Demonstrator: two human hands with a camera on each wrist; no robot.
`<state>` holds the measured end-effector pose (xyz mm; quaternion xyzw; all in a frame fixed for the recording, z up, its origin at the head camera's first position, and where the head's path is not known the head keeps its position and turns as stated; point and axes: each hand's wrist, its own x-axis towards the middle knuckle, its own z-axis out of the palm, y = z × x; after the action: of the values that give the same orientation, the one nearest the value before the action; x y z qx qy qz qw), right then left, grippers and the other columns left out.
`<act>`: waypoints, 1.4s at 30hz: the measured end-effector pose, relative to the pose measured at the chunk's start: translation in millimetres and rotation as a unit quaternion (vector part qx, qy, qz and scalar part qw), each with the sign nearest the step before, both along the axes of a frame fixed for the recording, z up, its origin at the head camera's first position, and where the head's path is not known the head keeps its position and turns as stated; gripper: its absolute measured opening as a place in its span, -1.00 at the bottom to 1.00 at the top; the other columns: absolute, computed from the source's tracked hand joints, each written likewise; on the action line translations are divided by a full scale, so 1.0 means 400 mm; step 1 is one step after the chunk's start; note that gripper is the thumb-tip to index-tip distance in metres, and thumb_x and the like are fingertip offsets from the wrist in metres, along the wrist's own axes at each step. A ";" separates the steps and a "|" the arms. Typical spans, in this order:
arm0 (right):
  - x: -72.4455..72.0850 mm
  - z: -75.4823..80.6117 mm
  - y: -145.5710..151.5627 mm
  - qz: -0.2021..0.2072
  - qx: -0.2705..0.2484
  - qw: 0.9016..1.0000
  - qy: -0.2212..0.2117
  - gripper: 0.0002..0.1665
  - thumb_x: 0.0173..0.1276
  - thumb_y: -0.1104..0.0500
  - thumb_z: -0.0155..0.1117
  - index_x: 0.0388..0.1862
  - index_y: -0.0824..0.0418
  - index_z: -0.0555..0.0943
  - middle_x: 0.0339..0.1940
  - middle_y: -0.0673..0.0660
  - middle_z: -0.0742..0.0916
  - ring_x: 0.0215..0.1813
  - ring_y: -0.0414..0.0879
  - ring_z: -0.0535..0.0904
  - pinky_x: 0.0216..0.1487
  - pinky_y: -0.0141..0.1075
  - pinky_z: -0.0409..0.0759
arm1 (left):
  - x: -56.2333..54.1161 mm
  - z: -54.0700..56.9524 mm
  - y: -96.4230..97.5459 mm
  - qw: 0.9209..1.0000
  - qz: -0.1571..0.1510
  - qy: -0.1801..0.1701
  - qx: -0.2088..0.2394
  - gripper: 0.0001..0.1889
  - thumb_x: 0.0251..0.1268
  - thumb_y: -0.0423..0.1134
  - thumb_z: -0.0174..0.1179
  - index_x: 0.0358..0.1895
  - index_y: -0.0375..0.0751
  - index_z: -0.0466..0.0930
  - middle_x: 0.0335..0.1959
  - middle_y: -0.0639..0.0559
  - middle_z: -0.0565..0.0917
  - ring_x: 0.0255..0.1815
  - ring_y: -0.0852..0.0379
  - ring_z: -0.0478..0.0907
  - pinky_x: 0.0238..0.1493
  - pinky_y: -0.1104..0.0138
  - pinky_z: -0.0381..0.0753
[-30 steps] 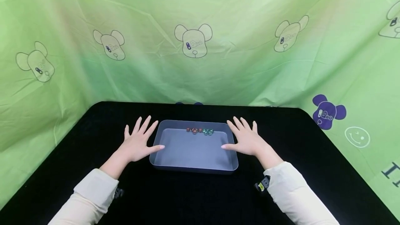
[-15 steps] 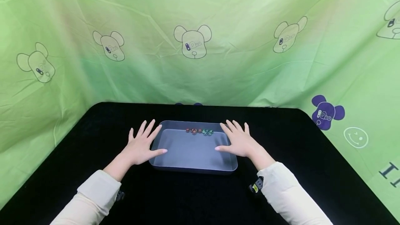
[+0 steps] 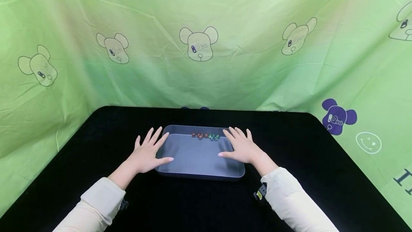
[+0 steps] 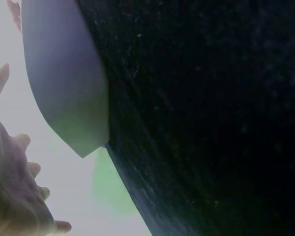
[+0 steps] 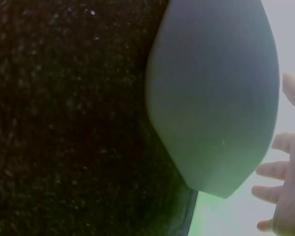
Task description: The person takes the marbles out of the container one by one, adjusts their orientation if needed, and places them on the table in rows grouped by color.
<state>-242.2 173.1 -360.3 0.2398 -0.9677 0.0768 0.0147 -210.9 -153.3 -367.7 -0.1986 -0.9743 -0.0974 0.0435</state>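
A grey rectangular tray (image 3: 199, 156) with raised walls lies on the black table. Inside it, along the far wall, sit small reddish pieces (image 3: 200, 136) and small green pieces (image 3: 214, 137), side by side in a short row. My left hand (image 3: 146, 156) hovers over the tray's left end, fingers spread and thumb pointing inward. Over the right end my right hand (image 3: 243, 148) is spread the same way, holding nothing. Both wrist views show the outer tray wall, with the left palm (image 4: 14, 191) and the right hand (image 5: 287, 187) standing clear above its rim.
Black cloth (image 3: 180, 207) covers the table around the tray. Behind and at both sides hangs a green curtain (image 3: 148, 81) printed with bear heads. Each sleeve (image 3: 101, 199) is white, with a dark strap device (image 3: 261, 191) by the right wrist.
Both hands have moved inward over the tray and slightly nearer the body, fingers still spread. The tray and the small pieces have stayed in place.
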 end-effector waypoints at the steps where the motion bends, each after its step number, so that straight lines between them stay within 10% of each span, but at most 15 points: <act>1: -0.001 -0.003 -0.001 0.000 0.001 1.000 0.000 0.03 0.01 -0.39 0.04 0.31 0.22 0.11 0.31 0.28 0.15 0.30 0.19 -0.04 0.11 0.20 -0.25 | 0.000 -0.003 -0.001 1.000 -0.001 0.001 -0.001 -0.09 -0.08 0.47 -0.21 0.34 0.05 -0.06 0.36 -0.01 -0.18 0.32 -0.11 -0.34 0.05 -0.22 -0.26; 42: -0.037 -0.035 -0.040 0.019 -0.053 0.997 -0.047 -0.04 0.10 -0.33 0.00 0.28 0.31 0.15 0.24 0.28 0.28 0.27 0.16 0.09 0.18 0.05 -0.05 | -0.021 -0.050 0.003 0.999 -0.021 -0.003 -0.027 -0.12 -0.05 0.45 -0.22 0.33 0.02 -0.02 0.36 -0.05 -0.13 0.31 -0.15 -0.26 0.06 -0.19 -0.14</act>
<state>-256.9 156.9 -374.2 0.2535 -0.9570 0.1397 -0.0196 -219.2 -152.2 -387.7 -0.2199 -0.9723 -0.0721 0.0328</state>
